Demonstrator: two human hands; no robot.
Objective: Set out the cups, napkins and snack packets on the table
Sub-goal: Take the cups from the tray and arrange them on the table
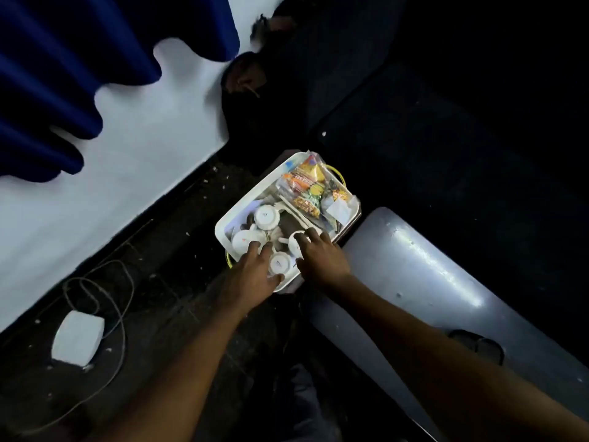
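Observation:
A white tray (223, 228) sits low in the middle of the view. It holds several upside-down white cups (266, 216), colourful snack packets (307, 186) at its far end and white napkins (338, 210) beside them. My left hand (255, 272) reaches over the tray's near corner, thumb and fingers around the nearest cup (279, 265), which still stands in the tray. My right hand (322, 258) lies with spread fingers on another cup (294, 245); its grip is hidden.
A grey table top (424, 275) runs along the right, just beside the tray. A white box (78, 338) with a looping cable (121, 301) lies on the dark floor at lower left. A blue curtain (63, 74) hangs before a white wall (134, 161).

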